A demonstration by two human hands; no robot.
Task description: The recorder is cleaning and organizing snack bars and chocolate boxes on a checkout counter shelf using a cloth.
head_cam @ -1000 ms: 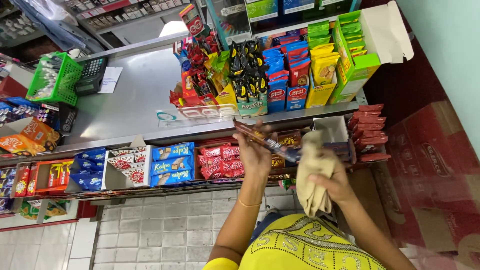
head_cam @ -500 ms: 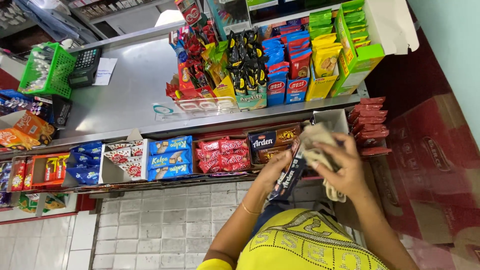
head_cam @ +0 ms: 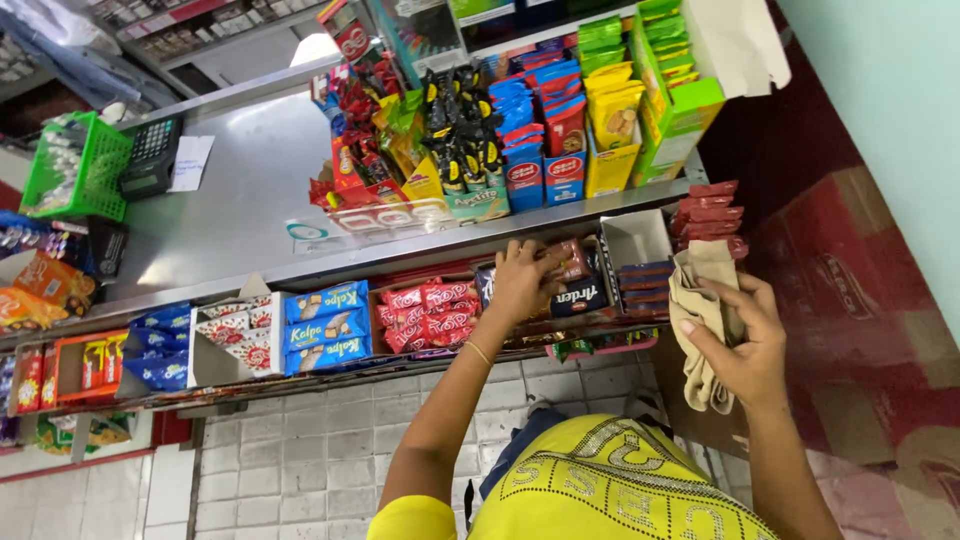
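A dark snack packet (head_cam: 560, 262), half a second ago held in front of the shelf, is now pressed into a brown display box (head_cam: 585, 292) by the left hand (head_cam: 520, 282), fingers curled over it. A beige cloth (head_cam: 700, 320), earlier raised nearer the other hand, is pinched by the right hand (head_cam: 740, 345) beside it. Red packets (head_cam: 425, 310) and blue packets (head_cam: 325, 325) are ranged leftward on the shelf; yellow boxes (head_cam: 612, 120) and green boxes (head_cam: 680, 95) are stacked above on the steel counter (head_cam: 230, 210).

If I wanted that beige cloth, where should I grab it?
Probably the free end hanging below the right hand. The cloth is bunched and pinched at its middle, so a grip from underneath on the dangling folds looks easiest.
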